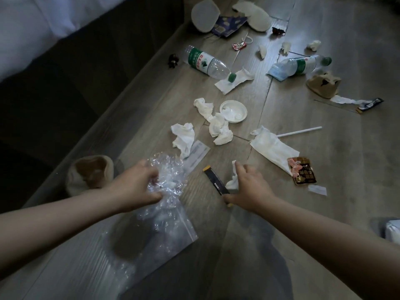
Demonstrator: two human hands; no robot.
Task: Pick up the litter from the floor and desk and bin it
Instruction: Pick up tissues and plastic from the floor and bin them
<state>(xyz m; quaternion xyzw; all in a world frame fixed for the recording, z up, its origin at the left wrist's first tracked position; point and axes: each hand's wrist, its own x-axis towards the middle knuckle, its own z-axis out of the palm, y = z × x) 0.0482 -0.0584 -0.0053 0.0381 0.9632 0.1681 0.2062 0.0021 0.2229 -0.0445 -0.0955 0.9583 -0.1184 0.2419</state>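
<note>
Gripping clear plastic bag (166, 224), left hand (138, 187); right hand (249, 189) clutching tissue (232, 182), black sachet (214, 180).

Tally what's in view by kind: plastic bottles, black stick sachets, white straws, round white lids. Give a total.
Plastic bottles: 2
Black stick sachets: 2
White straws: 1
Round white lids: 1
Total: 6
</note>
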